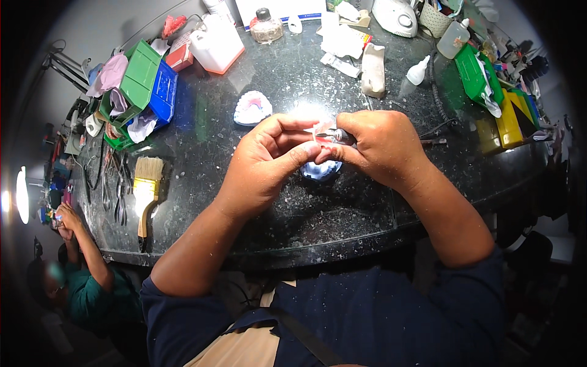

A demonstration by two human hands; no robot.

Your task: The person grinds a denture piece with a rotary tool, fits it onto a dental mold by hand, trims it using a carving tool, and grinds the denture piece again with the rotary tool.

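My left hand (264,160) pinches a small pinkish, translucent denture piece (320,128) between its thumb and fingers; glare and the fingers hide part of it. My right hand (386,145) is wrapped round a grey rotary handpiece (341,137), whose narrow tip points left and meets the piece, or nearly so. Just below the hands, a bluish-white dental cast (320,170) rests on the dark bench. Beyond my left hand sits a second dental cast (253,108), white with pink inside its arch and a blue base.
A dusty black bench (275,226) carries a paintbrush (145,189), pliers (120,199), green (136,79) and blue bins (164,92), a white jug (214,46), a glass jar (266,27), a pale block (373,72) and a squeeze bottle (418,71). Another person (92,287) works at far left.
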